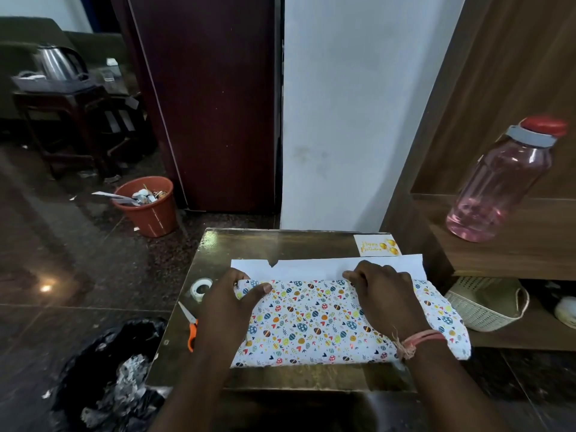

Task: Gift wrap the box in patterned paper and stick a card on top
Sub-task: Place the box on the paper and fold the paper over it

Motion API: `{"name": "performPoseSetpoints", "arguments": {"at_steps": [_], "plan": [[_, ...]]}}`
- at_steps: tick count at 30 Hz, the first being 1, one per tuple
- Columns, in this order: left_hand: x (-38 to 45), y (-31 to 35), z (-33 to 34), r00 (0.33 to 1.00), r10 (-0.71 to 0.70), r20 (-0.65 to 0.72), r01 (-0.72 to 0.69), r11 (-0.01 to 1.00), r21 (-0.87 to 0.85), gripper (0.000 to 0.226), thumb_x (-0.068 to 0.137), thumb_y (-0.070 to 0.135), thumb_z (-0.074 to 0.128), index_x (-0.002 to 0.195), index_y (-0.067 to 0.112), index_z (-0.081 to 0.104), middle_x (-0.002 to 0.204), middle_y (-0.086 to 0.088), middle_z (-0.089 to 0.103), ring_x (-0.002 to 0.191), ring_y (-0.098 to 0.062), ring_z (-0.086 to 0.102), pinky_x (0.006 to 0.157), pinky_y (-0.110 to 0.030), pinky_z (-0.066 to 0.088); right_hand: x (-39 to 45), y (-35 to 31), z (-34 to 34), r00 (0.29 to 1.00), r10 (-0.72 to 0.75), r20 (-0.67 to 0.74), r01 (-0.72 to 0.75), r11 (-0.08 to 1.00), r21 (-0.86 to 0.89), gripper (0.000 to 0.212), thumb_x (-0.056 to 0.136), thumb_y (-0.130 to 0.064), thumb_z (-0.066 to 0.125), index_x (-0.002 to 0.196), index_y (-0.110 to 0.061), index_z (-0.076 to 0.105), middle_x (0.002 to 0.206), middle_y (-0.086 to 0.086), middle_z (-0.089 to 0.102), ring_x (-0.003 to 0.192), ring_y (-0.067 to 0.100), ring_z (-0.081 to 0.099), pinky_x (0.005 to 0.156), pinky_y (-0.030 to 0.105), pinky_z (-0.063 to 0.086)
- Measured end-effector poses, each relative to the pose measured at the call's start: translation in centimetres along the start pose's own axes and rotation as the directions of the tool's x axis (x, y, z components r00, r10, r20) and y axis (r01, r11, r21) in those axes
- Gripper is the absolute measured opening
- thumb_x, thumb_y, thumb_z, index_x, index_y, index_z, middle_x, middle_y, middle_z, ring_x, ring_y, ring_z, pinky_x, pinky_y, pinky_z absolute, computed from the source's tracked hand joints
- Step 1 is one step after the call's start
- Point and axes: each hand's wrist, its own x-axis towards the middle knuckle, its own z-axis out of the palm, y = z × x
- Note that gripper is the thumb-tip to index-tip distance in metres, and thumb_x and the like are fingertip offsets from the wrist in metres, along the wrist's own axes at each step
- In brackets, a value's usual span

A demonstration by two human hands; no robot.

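The patterned paper [314, 322] is lying folded over the box in the middle of the bench [280, 244], printed side up, with its white underside sticking out as a strip along the far side. The paper's right end is hanging past the bench's right edge, so there's not much room that way. The box itself is fully covered, so I'm only guessing at its outline from the bulge.

The left hand [230, 304] is pinching the far-left corner of the fold, thumb on top and fingers [241, 280] curled under the paper edge. The right hand [383, 294] is curling over the far fold near the middle-right, its fingers gripping the paper there. A pink thread band is sitting on that wrist.

The card [375, 245] with gold balloons is lying flat at the bench's far right corner, just beyond the white strip. A tape roll [201, 288] and orange-handled scissors [190, 327] are sitting along the left edge, close beside the left hand. The far-left part of the bench is bare.

A pink water bottle [501, 185] is standing on the shelf to the right, with a woven basket [486, 304] below it. On the floor, an orange bin [149, 210] is holding paper scraps, and a black bag [109, 378] near the front-left corner has crumpled bits in it.
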Motion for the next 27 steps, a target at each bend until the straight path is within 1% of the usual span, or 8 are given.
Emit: {"name": "performPoseSetpoints", "arguments": {"at_steps": [2, 5, 8, 11, 15, 20, 23, 27], "plan": [[0.1, -0.2, 0.0, 0.998, 0.009, -0.054, -0.006, 0.999, 0.053, 0.037, 0.077, 0.056, 0.082, 0.094, 0.033, 0.058, 0.097, 0.01, 0.065, 0.09, -0.016, 0.062, 0.068, -0.03, 0.046, 0.3, -0.1, -0.1, 1.0, 0.001, 0.021, -0.001, 1.0, 0.013, 0.029, 0.104, -0.052, 0.036, 0.092, -0.032, 0.054, 0.087, -0.01, 0.066, 0.087, 0.017, 0.061, 0.092, 0.04, 0.041], [-0.1, 0.2, -0.1, 0.971, 0.165, -0.173, -0.092, 0.926, 0.366, 0.054, 0.071, 0.064, 0.079, 0.111, 0.032, 0.064, 0.12, -0.005, 0.063, 0.114, -0.032, 0.052, 0.091, -0.047, 0.045, 0.7, 0.0, -0.1, 0.999, 0.005, 0.04, -0.006, 0.999, 0.033, 0.028, 0.104, -0.05, 0.036, 0.094, -0.032, 0.053, 0.087, -0.009, 0.069, 0.088, 0.019, 0.064, 0.092, 0.041, 0.041], [-0.9, 2.1, 0.2, 0.925, 0.32, -0.203, -0.179, 0.841, 0.511, 0.046, 0.075, 0.058, 0.08, 0.113, 0.034, 0.067, 0.128, -0.005, 0.062, 0.122, -0.036, 0.046, 0.095, -0.053, 0.041, 0.9, 0.1, 0.1, 0.999, 0.004, 0.034, -0.005, 0.999, 0.052, 0.027, 0.105, -0.049, 0.034, 0.093, -0.032, 0.053, 0.093, -0.009, 0.073, 0.092, 0.02, 0.065, 0.093, 0.041, 0.039], [-1.9, 2.2, 1.8, 0.905, 0.424, -0.004, -0.381, 0.817, 0.433, 0.03, 0.085, 0.051, 0.076, 0.111, 0.035, 0.071, 0.125, 0.003, 0.066, 0.122, -0.027, 0.052, 0.099, -0.047, 0.043, 0.7, 0.0, 0.0, 1.0, 0.001, 0.011, -0.002, 0.999, 0.053, 0.023, 0.106, -0.045, 0.038, 0.091, -0.034, 0.051, 0.094, -0.011, 0.073, 0.092, 0.018, 0.065, 0.093, 0.04, 0.036], [-3.1, 0.8, 4.0, 0.864, 0.442, 0.239, -0.502, 0.737, 0.453, 0.057, 0.097, 0.068, 0.039, 0.141, 0.037, 0.058, 0.149, 0.006, 0.055, 0.15, -0.018, 0.035, 0.125, -0.044, 0.019, 0.8, -0.3, -0.3, 0.999, 0.023, 0.035, -0.025, 0.998, 0.053, 0.027, 0.105, -0.047, 0.036, 0.092, -0.032, 0.054, 0.091, -0.008, 0.072, 0.092, 0.019, 0.065, 0.094, 0.04, 0.033], [-2.9, 0.8, 3.8, 0.854, 0.396, 0.336, -0.519, 0.686, 0.51, 0.066, 0.1, 0.071, 0.019, 0.156, 0.041, 0.037, 0.161, 0.007, 0.041, 0.157, -0.017, 0.014, 0.129, -0.042, -0.001, 0.9, -0.6, -0.4, 0.998, 0.047, 0.043, -0.047, 0.999, 0.005, 0.026, 0.106, -0.049, 0.036, 0.093, -0.033, 0.052, 0.095, -0.005, 0.073, 0.094, 0.022, 0.066, 0.095, 0.04, 0.037], [-3.0, 1.2, 3.7, 0.856, 0.373, 0.358, -0.516, 0.667, 0.537, 0.07, 0.097, 0.07, 0.009, 0.158, 0.041, 0.032, 0.16, 0.007, 0.042, 0.157, -0.018, 0.014, 0.128, -0.042, -0.004, 1.2, -1.0, -0.7, 0.995, 0.055, 0.087, -0.046, 0.994, -0.1, 0.03, 0.107, -0.045, 0.034, 0.112, -0.027, 0.058, 0.11, 0.001, 0.069, 0.106, 0.024, 0.063, 0.098, 0.043, 0.039], [-2.8, 1.3, 3.7, 0.857, 0.358, 0.371, -0.513, 0.665, 0.542, 0.077, 0.092, 0.069, -0.001, 0.158, 0.043, 0.03, 0.16, 0.006, 0.042, 0.157, -0.019, 0.015, 0.128, -0.042, -0.003, 2.0, -1.4, -0.8, 0.994, 0.027, 0.106, -0.004, 0.977, -0.215, 0.038, 0.105, -0.043, 0.04, 0.138, -0.025, 0.046, 0.136, 0.006, 0.049, 0.129, 0.03, 0.044, 0.108, 0.047, 0.031]]}}
